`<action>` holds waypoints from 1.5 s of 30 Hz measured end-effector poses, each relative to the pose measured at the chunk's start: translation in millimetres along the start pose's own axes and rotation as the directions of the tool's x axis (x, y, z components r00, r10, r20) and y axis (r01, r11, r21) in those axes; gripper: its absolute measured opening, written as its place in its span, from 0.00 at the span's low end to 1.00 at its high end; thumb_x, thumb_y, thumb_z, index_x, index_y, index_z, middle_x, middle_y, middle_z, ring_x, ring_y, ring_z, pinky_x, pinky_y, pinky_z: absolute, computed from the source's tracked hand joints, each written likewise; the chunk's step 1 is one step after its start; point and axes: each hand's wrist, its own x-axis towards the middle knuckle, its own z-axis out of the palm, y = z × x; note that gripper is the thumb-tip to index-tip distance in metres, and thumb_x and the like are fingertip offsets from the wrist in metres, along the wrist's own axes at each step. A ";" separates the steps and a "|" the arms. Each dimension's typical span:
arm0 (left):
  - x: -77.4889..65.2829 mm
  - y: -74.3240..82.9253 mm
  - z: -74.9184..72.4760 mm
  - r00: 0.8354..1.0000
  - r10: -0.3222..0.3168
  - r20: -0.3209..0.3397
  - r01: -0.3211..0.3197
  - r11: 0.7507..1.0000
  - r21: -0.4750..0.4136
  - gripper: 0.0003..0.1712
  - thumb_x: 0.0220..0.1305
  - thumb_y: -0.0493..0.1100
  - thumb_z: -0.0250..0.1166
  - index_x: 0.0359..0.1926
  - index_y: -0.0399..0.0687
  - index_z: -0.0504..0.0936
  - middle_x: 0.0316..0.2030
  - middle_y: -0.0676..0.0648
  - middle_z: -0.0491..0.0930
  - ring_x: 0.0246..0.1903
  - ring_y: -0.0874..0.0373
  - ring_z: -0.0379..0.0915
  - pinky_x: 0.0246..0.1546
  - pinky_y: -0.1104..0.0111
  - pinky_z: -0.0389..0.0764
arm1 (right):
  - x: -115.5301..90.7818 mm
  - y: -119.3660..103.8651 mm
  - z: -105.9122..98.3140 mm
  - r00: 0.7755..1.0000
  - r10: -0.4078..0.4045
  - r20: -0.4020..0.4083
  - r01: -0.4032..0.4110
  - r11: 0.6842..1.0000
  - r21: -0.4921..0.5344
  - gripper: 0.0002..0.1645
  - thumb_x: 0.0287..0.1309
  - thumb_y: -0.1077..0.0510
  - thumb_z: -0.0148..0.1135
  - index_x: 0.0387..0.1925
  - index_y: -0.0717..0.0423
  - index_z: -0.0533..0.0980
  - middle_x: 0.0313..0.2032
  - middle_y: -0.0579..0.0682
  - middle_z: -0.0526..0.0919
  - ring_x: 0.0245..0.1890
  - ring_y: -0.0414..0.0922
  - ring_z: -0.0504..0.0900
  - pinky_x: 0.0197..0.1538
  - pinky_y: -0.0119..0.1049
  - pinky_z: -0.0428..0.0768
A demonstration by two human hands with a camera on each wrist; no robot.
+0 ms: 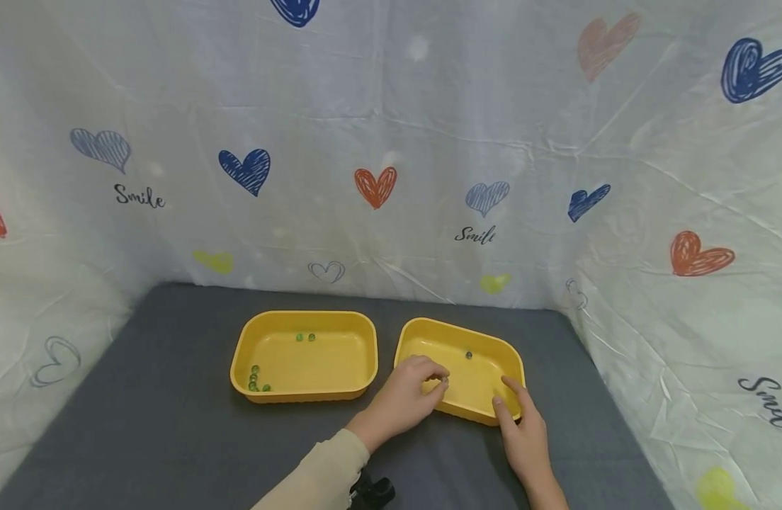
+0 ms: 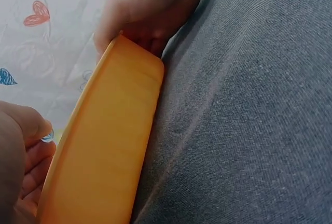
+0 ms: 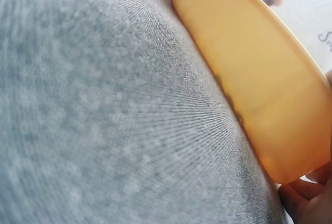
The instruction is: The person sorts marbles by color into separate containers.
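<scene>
Over the near left side of the right yellow tray (image 1: 483, 382), my left hand (image 1: 404, 397) pinches a small glass marble (image 2: 47, 136) between thumb and fingertips. The marble looks bluish in both wrist views and is mostly covered by the fingers in the head view. My right hand (image 1: 528, 443) grips the same tray at its near right corner, with digits over the rim and others curled against the outside (image 3: 306, 198). One dark marble (image 1: 469, 355) lies on that tray's floor, toward the back.
A second yellow tray (image 1: 330, 365) stands to the left, a narrow gap away. Several green marbles (image 1: 253, 377) lie in its near left corner, and two more (image 1: 305, 338) near its back wall. Both trays sit on a grey cloth (image 1: 174, 425) before a heart-printed curtain (image 1: 416, 142).
</scene>
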 end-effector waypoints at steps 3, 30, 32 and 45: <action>1.9 2.2 1.2 1.000 -0.012 0.010 0.012 1.000 0.012 0.11 0.78 0.42 0.72 0.56 0.46 0.92 0.50 0.54 0.87 0.50 0.61 0.80 0.53 0.67 0.86 | -0.4 0.3 -2.3 1.000 0.008 0.001 -0.008 1.000 0.001 0.29 0.85 0.46 0.58 0.77 0.54 0.72 0.75 0.64 0.73 0.67 0.59 0.76 0.57 0.54 0.80; 3.0 1.7 -3.2 1.000 -0.018 0.017 0.017 1.000 0.007 0.11 0.78 0.43 0.71 0.55 0.46 0.92 0.49 0.55 0.87 0.49 0.61 0.80 0.53 0.67 0.86 | 1.5 -1.0 -4.5 1.000 0.013 0.012 -0.013 1.000 -0.010 0.30 0.85 0.45 0.57 0.77 0.53 0.72 0.75 0.64 0.73 0.65 0.59 0.78 0.56 0.54 0.80; 1.3 3.1 -4.7 1.000 -0.004 0.018 0.003 0.999 0.039 0.11 0.78 0.43 0.71 0.55 0.46 0.92 0.49 0.54 0.88 0.50 0.60 0.81 0.54 0.66 0.86 | 1.3 -1.2 -4.5 1.000 0.011 0.014 -0.011 1.000 -0.009 0.30 0.85 0.45 0.57 0.77 0.53 0.72 0.75 0.64 0.73 0.65 0.59 0.78 0.56 0.53 0.80; -11.9 10.1 -29.8 0.972 0.233 -0.020 -0.214 0.922 0.322 0.15 0.76 0.47 0.73 0.56 0.44 0.90 0.51 0.50 0.88 0.55 0.54 0.82 0.61 0.62 0.85 | 2.5 1.1 -12.8 1.000 -0.002 0.026 0.000 0.998 0.059 0.35 0.84 0.45 0.59 0.82 0.50 0.65 0.80 0.64 0.66 0.79 0.63 0.64 0.76 0.66 0.68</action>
